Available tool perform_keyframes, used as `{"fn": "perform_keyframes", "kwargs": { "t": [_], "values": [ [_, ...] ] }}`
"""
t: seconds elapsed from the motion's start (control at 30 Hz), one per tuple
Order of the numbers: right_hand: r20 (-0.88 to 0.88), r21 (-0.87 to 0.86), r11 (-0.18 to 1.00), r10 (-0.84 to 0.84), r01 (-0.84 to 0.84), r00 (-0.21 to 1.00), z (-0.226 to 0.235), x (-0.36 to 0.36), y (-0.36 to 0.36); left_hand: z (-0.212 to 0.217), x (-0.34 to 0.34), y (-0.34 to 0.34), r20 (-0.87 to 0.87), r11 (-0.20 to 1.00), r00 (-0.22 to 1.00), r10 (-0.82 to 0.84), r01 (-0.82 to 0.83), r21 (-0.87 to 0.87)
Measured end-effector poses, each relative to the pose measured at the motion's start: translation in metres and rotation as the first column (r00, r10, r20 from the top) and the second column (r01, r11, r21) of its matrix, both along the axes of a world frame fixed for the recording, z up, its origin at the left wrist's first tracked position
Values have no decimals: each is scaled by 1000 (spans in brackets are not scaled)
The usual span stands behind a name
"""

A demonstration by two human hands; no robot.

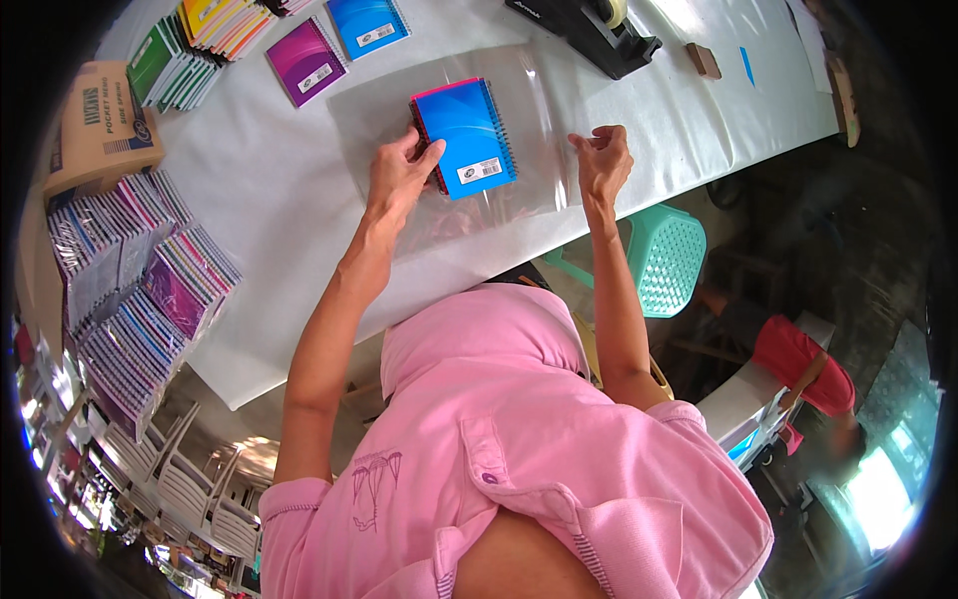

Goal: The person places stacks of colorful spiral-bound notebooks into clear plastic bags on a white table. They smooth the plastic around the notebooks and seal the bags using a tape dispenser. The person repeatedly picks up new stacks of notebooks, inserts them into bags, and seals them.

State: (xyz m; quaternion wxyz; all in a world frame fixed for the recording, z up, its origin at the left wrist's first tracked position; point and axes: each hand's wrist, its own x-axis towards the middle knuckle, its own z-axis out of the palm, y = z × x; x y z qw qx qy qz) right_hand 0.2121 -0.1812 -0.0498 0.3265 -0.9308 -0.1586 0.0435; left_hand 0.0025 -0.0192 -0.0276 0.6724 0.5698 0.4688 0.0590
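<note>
A small blue spiral notebook lies on top of at least one pink-edged notebook, with the wire coil along its right side. My left hand grips this stack at its left edge, thumb on the blue cover and the other fingers beside and partly under it. Beneath the stack, a clear plastic sheet is spread on the white-covered table. Just past the sheet's right edge hovers my right hand, its fingers loosely curled and the thumb apart from them; I see nothing in it.
Purple and blue notebooks lie at the back. Stacked notebooks and a cardboard box line the left side. A black tape dispenser and brown block sit back right. A green stool stands beside the table; another person is farther right.
</note>
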Motion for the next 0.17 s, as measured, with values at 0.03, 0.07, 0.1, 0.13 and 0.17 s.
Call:
{"fn": "perform_keyframes", "kwargs": {
  "t": [0.03,0.07,0.1,0.13,0.17],
  "values": [
    [1,-11,1000,3,-3,1000,0,0,0,0,0,0,-12,1000,1000,-15,15,8],
    [3,-22,1000,5,-5,1000,0,0,0,0,0,1,-17,1000,1000,-19,19,6],
    [4,-33,999,8,-8,1000,-1,0,-1,1,-1,1,-23,1000,999,-24,24,4],
    [2,-45,999,25,-25,1000,-2,1,-2,2,0,1,-28,1000,999,-29,29,2],
    [0,-56,998,42,-42,999,-3,2,-3,2,0,1,-29,1000,999,-24,24,9]
  ]
}}
